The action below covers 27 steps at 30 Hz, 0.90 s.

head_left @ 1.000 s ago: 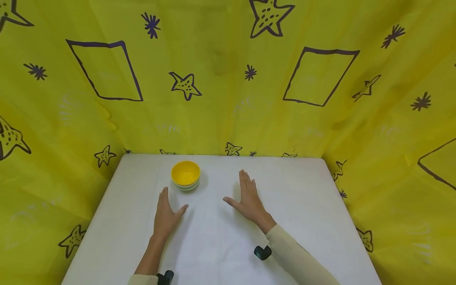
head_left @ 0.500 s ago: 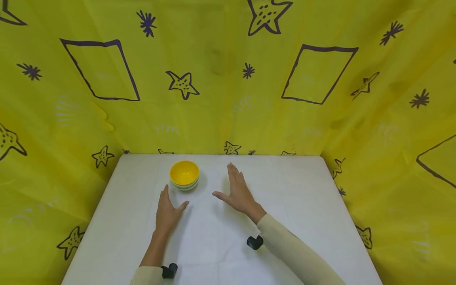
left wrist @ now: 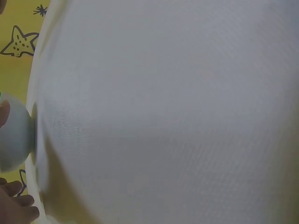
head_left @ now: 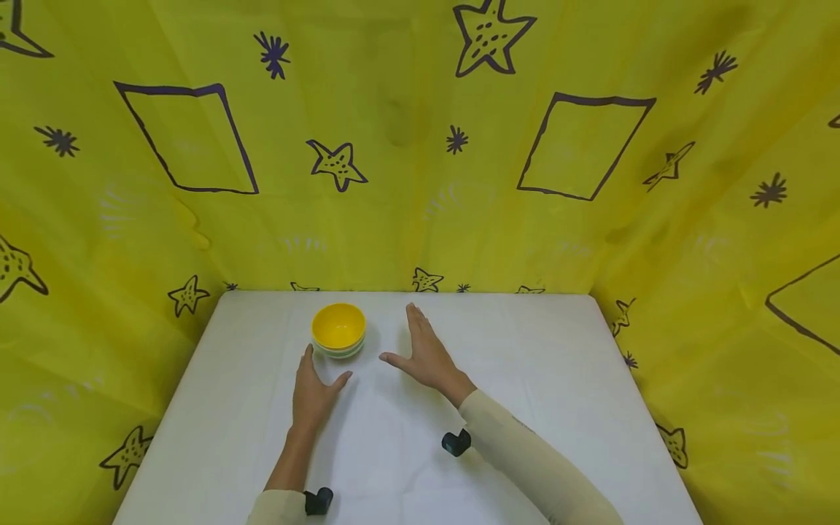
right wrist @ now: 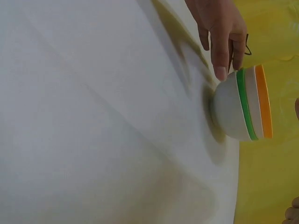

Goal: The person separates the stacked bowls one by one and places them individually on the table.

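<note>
A stack of nested bowls (head_left: 338,326) stands upright near the back left of the table, its top bowl yellow inside. From the side in the right wrist view, the lower bowl (right wrist: 229,109) is pale with a green rim, and an orange rim shows above it. My left hand (head_left: 313,394) is spread in front and to the left, its fingertips right at the stack's left side. My right hand (head_left: 426,357) is held to the right of the stack, fingers straight and thumb out, with a gap between. Neither hand holds anything.
A white table (head_left: 525,379) spreads beneath both arms. Yellow curtains (head_left: 407,211) with drawn stars and frames surround its back and sides. Dark wrist cameras sit at both sleeves, the right one (head_left: 456,442) over the table.
My right hand has moved left toward the bowls. The left hand has shifted slightly right, and its fingertips have come up to the stack. The bowls stay in place.
</note>
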### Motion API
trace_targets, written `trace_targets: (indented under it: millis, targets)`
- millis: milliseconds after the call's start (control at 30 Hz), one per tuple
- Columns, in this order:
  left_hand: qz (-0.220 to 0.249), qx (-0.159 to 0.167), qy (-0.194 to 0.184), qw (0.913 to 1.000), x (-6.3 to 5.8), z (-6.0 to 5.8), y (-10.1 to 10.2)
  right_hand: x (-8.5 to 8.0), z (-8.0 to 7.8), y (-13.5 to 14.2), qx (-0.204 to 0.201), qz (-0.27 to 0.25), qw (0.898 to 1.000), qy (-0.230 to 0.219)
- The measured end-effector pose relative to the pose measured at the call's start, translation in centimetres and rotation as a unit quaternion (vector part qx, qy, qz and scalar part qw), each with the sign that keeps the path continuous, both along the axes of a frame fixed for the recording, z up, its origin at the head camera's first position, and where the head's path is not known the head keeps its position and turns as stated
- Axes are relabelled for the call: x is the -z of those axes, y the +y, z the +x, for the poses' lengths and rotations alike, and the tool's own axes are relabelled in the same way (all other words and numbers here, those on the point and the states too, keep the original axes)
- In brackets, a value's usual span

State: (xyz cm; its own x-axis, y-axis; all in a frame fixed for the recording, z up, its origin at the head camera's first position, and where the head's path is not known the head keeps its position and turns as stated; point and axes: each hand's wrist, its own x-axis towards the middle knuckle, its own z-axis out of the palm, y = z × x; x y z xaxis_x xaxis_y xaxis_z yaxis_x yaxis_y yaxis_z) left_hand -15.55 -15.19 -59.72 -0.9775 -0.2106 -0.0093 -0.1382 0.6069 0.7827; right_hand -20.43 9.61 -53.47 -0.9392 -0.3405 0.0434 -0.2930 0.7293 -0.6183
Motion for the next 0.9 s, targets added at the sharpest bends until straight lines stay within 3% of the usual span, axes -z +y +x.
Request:
trace_targets:
  millis: [200, 400, 900]
  targets:
    - [0.003, -0.013, 0.019, 0.9997, 0.1, -0.4, 0.1, -0.3, -0.7, -1.1, -0.006, -0.009, 1.000, -0.010]
    - [0.014, -0.017, 0.014, 0.9997, 0.0, -1.0, 0.1, -0.3, -1.4, -2.3, -0.010, -0.017, 1.000, -0.023]
    - [0.035, 0.003, 0.041, 0.9985, 0.7, -2.0, -0.1, -0.1, -2.8, -5.2, -0.018, -0.015, 0.998, -0.053]
